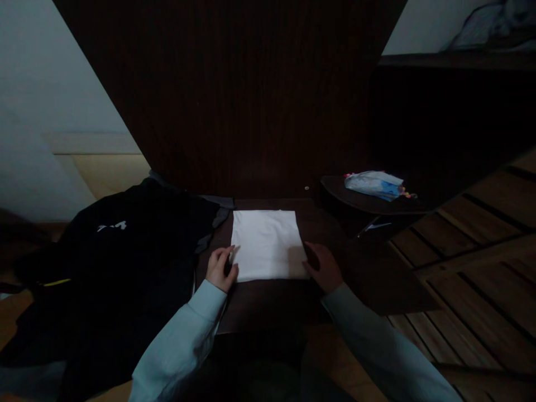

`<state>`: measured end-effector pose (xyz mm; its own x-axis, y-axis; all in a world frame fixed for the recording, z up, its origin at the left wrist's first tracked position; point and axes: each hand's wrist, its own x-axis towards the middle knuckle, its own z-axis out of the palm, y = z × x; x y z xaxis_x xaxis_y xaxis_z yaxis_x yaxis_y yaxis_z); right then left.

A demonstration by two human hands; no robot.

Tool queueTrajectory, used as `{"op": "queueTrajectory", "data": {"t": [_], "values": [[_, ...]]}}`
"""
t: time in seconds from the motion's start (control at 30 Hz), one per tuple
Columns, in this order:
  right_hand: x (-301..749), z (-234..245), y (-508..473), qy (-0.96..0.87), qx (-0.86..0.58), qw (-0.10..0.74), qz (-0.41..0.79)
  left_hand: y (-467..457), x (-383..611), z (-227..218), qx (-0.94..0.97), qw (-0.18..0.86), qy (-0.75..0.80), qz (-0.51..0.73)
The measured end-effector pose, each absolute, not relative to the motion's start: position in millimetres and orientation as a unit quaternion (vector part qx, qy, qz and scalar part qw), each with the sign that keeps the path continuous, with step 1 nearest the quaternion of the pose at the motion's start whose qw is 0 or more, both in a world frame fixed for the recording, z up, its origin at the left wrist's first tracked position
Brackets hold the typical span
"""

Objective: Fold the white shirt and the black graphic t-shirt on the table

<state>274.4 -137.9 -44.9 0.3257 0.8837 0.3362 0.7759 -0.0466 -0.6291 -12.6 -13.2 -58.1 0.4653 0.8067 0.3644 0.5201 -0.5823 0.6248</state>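
A white cloth point(268, 243), folded into a flat, near-square shape, lies on a dark wooden surface point(272, 307); it looks like a garment, though its kind cannot be made out. My left hand point(219, 269) rests at its left edge, thumb and fingers apart, the tips touching the cloth. On the opposite side my right hand point(325, 268) is at the lower right edge, also with thumb and fingers apart. Neither hand has the cloth gripped. Both palms face inward across it.
Left of the surface, dark clothes point(113, 268) with a white logo lie heaped. A tall dark wood panel point(251, 100) stands behind. To the right, a rounded shelf point(355, 201) carries a pale blue and white packet-like item point(372, 184). Slatted wood point(469, 279) is at far right.
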Motion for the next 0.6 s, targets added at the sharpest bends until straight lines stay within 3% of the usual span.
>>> {"op": "queueTrajectory", "data": {"t": [0.13,0.27,0.47,0.6], "values": [[265,-46,-154,-0.739,-0.610,0.286,0.021,-29,-16,-65,0.912,0.183,0.280,0.238],[271,-60,-147,-0.758,-0.603,0.249,0.025,-21,-9,-76,0.923,0.152,0.309,0.174],[294,-61,-122,-0.739,-0.611,0.272,0.077,16,-3,-57,0.910,0.199,0.327,0.160],[295,-29,-114,-0.696,-0.620,0.351,0.092,29,-8,-37,0.896,0.234,0.306,0.219]]}}
